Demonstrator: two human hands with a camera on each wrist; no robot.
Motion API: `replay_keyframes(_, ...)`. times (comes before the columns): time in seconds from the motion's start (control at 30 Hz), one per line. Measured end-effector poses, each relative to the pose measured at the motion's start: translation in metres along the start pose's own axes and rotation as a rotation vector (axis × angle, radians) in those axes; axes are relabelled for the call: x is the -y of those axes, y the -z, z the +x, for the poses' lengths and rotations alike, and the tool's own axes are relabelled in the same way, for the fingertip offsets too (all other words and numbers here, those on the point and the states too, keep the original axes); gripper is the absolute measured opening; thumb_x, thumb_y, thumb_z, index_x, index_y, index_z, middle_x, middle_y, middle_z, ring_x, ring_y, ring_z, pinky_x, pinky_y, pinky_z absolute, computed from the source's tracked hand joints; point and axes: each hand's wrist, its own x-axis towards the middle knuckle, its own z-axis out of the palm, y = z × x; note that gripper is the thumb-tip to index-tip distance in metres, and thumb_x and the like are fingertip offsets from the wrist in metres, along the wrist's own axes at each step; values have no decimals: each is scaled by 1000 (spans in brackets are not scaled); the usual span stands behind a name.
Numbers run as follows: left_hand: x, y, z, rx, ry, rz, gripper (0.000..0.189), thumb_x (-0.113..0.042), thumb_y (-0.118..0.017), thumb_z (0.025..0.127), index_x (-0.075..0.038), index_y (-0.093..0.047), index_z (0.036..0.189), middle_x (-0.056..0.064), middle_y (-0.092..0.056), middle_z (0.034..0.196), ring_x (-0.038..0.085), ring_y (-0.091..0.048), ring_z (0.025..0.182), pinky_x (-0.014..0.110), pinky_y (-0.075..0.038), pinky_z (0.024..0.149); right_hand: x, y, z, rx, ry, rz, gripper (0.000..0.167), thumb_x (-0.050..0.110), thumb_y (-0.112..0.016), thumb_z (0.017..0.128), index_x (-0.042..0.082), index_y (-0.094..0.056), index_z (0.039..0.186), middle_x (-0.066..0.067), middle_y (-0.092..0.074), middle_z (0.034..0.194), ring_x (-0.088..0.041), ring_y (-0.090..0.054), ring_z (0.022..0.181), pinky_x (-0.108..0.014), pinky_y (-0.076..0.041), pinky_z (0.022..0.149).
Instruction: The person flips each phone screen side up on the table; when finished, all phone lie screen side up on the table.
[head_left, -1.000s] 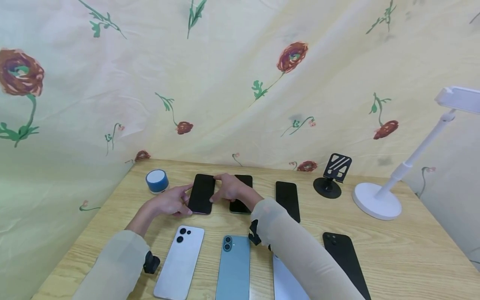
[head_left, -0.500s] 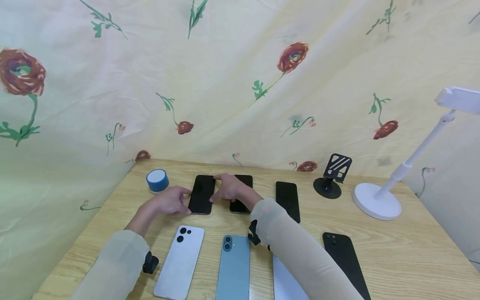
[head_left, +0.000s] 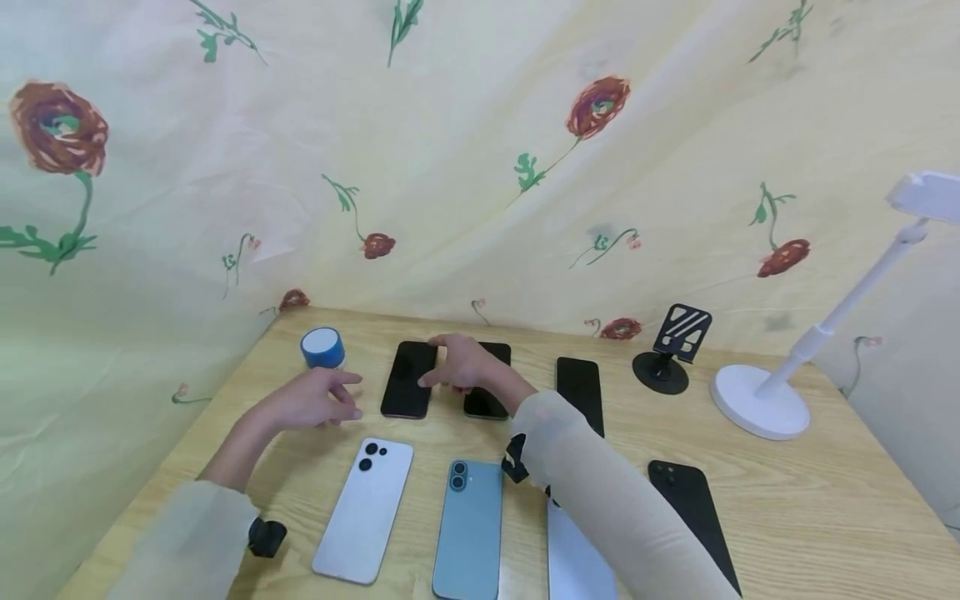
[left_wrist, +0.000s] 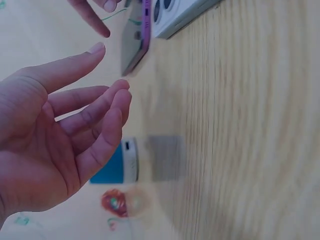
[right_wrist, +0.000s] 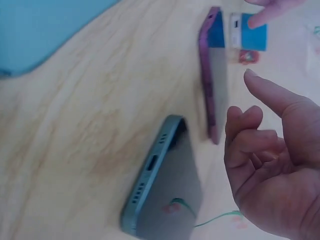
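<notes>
Phones (head_left: 403, 379): seven (three screen-up, four back-up); two hands (head_left: 313, 398) (head_left: 465, 364), loosely curled, thumbs spread; one blue cylinder (head_left: 324, 352).

Legible text: 0 | brands: 0 | numbers: 0 | signs: 0

Floral cloth (head_left: 457, 142), white lamp (head_left: 812, 341) — black stand (head_left: 662, 367) beside

A: What change do we record at the left hand (head_left: 318, 398)?
B: We record withdrawal from the black phone (head_left: 405, 379): its thumb and fingers previously met the left edge; a strip of tabletop (head_left: 373, 396) now separates them.
A: Do we log the right hand (head_left: 465, 364) as well?
B: We do. In the head view, its fingertips now overlap the phone's right side slightly farther.
</notes>
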Motion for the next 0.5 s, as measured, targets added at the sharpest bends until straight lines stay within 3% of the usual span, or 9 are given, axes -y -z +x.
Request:
replay_keyframes(0.23, 6, -6, -47, 20, 54, -14, 68, -21, -77, 96, 5, -49, 153, 8, -70, 107, 20, -64, 78, 31, -53, 65, 8, 5, -25, 46, 126, 14, 64, 25, -81, 95, 10, -57, 152, -19, -74, 84, -19, -59, 54, -29, -52, 54)
replay_keyframes(0.37, 11, -20, -72, 29, 32, -35, 71, -22, -80, 94, 7, -51, 151, 4, -69, 105, 18, -62, 79, 27, -50, 62, 6, 2, -41, 69, 175, 10, 57, 23, -81, 95, 8, -62, 147, -20, -75, 84, -24, -62, 55, -27, -48, 53)
replay_keyframes(0.5, 16, -33, -94, 43, -1, -27, 72, -24, -83, 91, 11, -53, 147, 1, -68, 101, 16, -64, 87, 24, -52, 67, 3, -6, -53, 107, 219, 28, 52, 20, -82, 94, 7, -66, 142, -14, -76, 87, -29, -68, 64, -24, -48, 55)
